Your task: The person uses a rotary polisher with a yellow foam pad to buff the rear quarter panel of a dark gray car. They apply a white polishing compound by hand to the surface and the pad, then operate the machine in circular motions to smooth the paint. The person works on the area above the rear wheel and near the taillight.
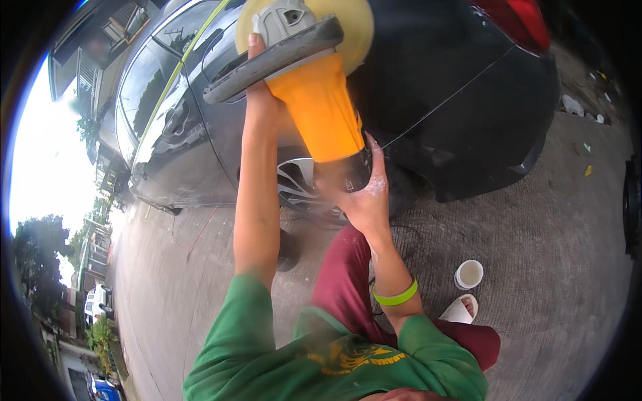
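Note:
A power polisher [318,108] with an orange body and a black D-shaped handle is held up against the dark car [441,100]. Its round yellow pad [353,30] lies over the rear side panel. My left hand [262,75] grips the handle near the gray gear head, its thumb up and its other fingers mostly hidden. Around the black rear end of the polisher my right hand [368,195] is wrapped, with whitish residue on the skin and a lime-green band on the forearm. Below the polisher shows the car's alloy wheel [298,183].
A white tub [470,274] with pale contents stands on the grooved concrete beside my slippered foot [464,308]. A thin cord [198,235] lies by the car's side. Yellow-green tape [175,75] runs along the windows. Litter lies beyond the bumper.

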Demonstrator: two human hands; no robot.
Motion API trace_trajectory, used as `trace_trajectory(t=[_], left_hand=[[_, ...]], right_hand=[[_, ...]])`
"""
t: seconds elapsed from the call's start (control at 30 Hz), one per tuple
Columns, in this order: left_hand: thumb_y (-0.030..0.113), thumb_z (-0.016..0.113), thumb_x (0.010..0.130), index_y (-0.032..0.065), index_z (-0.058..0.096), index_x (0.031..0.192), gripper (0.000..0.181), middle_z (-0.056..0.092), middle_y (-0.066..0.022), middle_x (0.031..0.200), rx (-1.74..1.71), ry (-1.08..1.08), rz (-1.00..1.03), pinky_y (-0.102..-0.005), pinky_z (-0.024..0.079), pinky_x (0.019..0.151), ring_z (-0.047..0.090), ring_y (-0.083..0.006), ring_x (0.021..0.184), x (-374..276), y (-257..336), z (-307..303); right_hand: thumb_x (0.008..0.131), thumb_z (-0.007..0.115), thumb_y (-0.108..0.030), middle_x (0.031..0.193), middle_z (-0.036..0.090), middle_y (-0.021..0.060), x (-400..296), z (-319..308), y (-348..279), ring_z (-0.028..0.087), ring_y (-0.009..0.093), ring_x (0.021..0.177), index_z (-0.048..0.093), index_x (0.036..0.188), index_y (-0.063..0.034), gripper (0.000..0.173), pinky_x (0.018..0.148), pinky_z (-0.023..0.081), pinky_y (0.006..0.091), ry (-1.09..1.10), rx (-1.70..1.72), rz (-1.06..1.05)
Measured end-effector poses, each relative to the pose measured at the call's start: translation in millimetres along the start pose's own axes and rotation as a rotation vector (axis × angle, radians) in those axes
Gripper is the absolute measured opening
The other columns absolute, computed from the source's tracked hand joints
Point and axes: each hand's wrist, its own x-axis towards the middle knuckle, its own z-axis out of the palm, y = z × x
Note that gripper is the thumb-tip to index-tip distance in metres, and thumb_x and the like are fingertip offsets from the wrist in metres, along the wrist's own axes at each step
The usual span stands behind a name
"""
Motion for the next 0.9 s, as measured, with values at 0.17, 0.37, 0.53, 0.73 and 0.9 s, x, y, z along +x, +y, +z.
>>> trace_trajectory(t=[0.17,0.37,0.53,0.73,0.9], left_hand=[[0.058,0.043,0.095,0.008,0.047,0.139,0.067,0.057,-0.0124,0.134,-0.077,0.228,-0.004,-0.0447,0.044,0.104,0.054,-0.03,0.123,-29.6,6.2,-42.3],[0.055,0.041,0.098,0.0069,0.046,0.139,0.063,0.056,-0.0132,0.132,-0.082,0.218,0.017,-0.0439,0.046,0.102,0.054,-0.0298,0.121,-13.7,4.2,-12.2],[0.057,0.046,0.097,0.0039,0.046,0.136,0.066,0.057,-0.0165,0.128,-0.049,-0.026,0.001,-0.0416,0.047,0.101,0.057,-0.0278,0.118,3.9,-7.3,61.1],[0.059,0.044,0.096,0.0048,0.047,0.136,0.067,0.059,-0.0141,0.128,0.114,-0.303,0.028,-0.041,0.047,0.101,0.058,-0.028,0.118,23.7,-16.9,133.4],[0.061,0.041,0.096,0.0067,0.048,0.136,0.068,0.058,-0.0119,0.131,0.204,-0.217,0.07,-0.0423,0.046,0.101,0.056,-0.0284,0.12,26.4,-14.3,130.4]], right_hand=[[0.064,0.085,-0.012,0.132,0.053,0.0158,-8.6,17.0,-13.5,0.055,0.024,0.119,0.033,0.146,-0.0047,0.097,0.101,0.045,0.0357,-0.204,0.036,0.184],[0.06,0.089,-0.021,0.127,0.062,0.0204,2.9,-5.8,-25.5,0.062,0.033,0.116,0.037,0.144,-0.007,0.1,0.098,0.049,0.0386,-0.125,-0.1,0.143],[0.062,0.089,-0.016,0.125,0.062,0.0144,14.0,-42.2,-14.9,0.062,0.025,0.112,0.038,0.142,-0.0025,0.096,0.1,0.046,0.035,0.074,-0.065,0.044],[0.067,0.084,0.0,0.12,0.062,0.0105,30.0,-74.7,-17.3,0.059,0.015,0.108,0.039,0.139,0.0025,0.085,0.097,0.046,0.03,0.19,0.125,-0.058],[0.064,0.086,-0.009,0.126,0.058,0.0131,29.9,-68.2,-15.5,0.056,0.02,0.117,0.036,0.142,0.0002,0.093,0.101,0.043,0.0329,0.174,0.184,0.004]])
